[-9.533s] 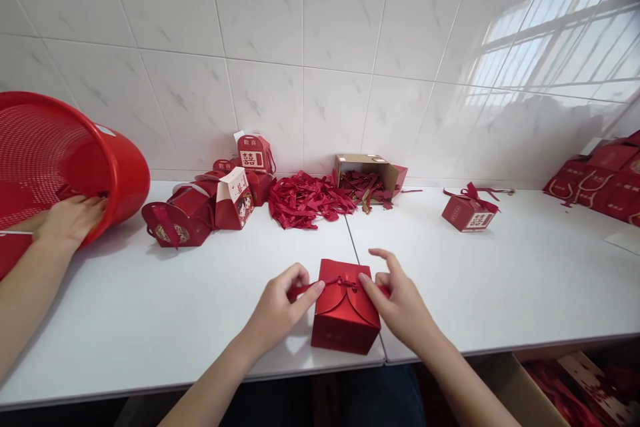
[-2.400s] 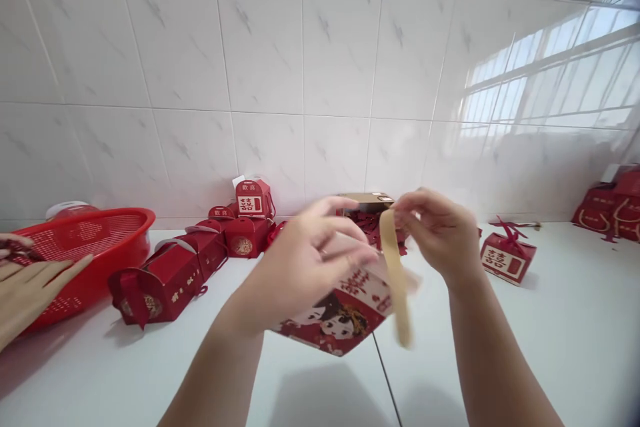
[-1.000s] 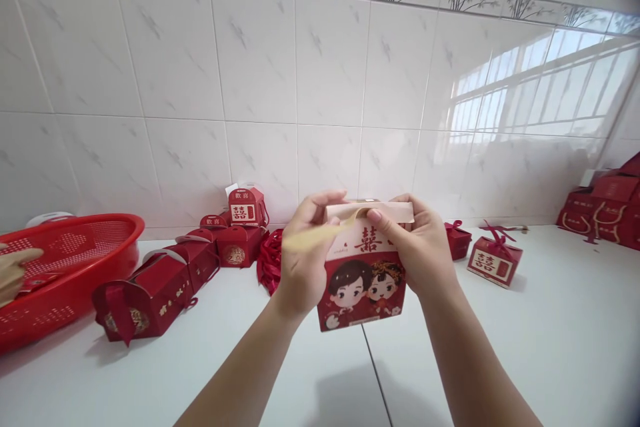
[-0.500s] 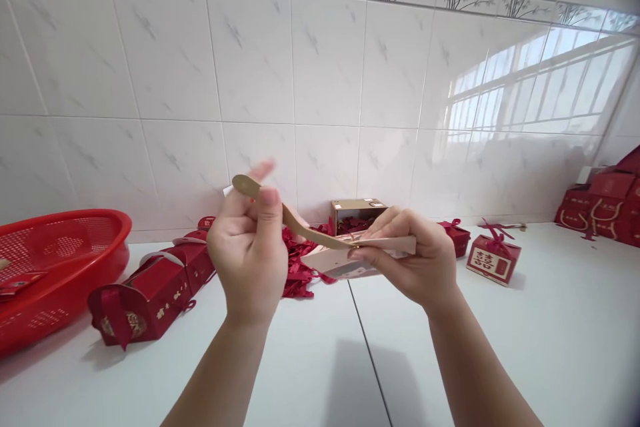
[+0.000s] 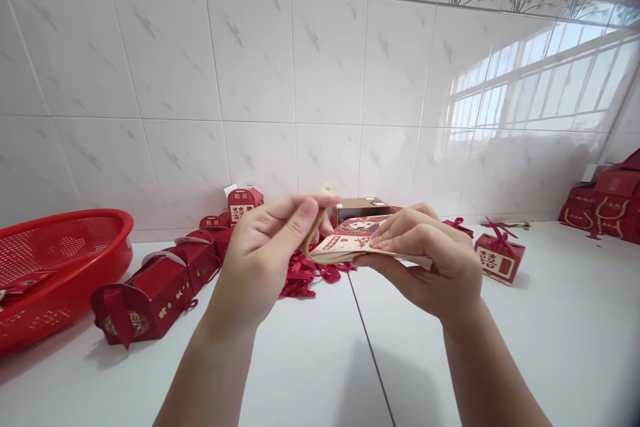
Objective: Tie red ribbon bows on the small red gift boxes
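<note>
A flattened cardboard gift box [image 5: 345,245], cream and red with printed figures, is held up above the table in front of me. My right hand [image 5: 425,260] is closed on its right side, thumb below and fingers on top. My left hand [image 5: 280,247] pinches the brown-backed flap at the box's left end between thumb and fingers, and the flap bends upward there. The fingers hide part of the flap. Behind the box lies a heap of red ribbons [image 5: 299,280].
At left stands a red plastic basket [image 5: 113,240]. Made-up red boxes [image 5: 150,300] line up beside it. A brown open box [image 5: 367,203] is at the wall. On the right are a small ribboned box [image 5: 500,257] and stacked red boxes [image 5: 600,207].
My left hand has moved right and turned, bending the flap upward. The gift box has tilted so its printed face shows. A small red box by the wall has come into sight.
</note>
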Demonstrator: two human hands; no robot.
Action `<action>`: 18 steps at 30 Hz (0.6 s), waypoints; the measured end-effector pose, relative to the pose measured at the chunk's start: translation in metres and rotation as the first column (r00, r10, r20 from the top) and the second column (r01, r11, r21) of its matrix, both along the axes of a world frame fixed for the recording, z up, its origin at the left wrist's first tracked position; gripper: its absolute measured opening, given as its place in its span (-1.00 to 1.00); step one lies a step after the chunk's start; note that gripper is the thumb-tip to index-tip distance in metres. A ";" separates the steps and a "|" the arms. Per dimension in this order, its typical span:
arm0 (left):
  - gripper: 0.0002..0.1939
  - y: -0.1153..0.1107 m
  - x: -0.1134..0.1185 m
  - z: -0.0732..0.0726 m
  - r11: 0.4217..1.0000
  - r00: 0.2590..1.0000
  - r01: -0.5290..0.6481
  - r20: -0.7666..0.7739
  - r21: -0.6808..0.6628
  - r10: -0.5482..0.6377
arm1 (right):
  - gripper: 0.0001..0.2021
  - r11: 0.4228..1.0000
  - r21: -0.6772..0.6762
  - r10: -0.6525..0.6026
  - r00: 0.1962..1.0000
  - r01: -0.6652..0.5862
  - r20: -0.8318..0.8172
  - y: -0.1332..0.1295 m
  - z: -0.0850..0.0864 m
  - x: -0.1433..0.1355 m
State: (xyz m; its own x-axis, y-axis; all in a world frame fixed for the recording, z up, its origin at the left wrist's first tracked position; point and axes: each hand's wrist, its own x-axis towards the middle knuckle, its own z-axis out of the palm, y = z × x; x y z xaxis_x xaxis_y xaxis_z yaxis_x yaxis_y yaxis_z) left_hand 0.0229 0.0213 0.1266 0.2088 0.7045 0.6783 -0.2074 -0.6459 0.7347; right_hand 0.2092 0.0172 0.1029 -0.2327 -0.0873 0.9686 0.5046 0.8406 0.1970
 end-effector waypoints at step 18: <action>-0.75 -0.010 0.010 -0.004 0.973 0.948 -0.223 -0.218 0.066 0.232 | -0.74 0.984 0.093 -0.151 0.988 0.151 -0.009 0.002 0.002 -0.002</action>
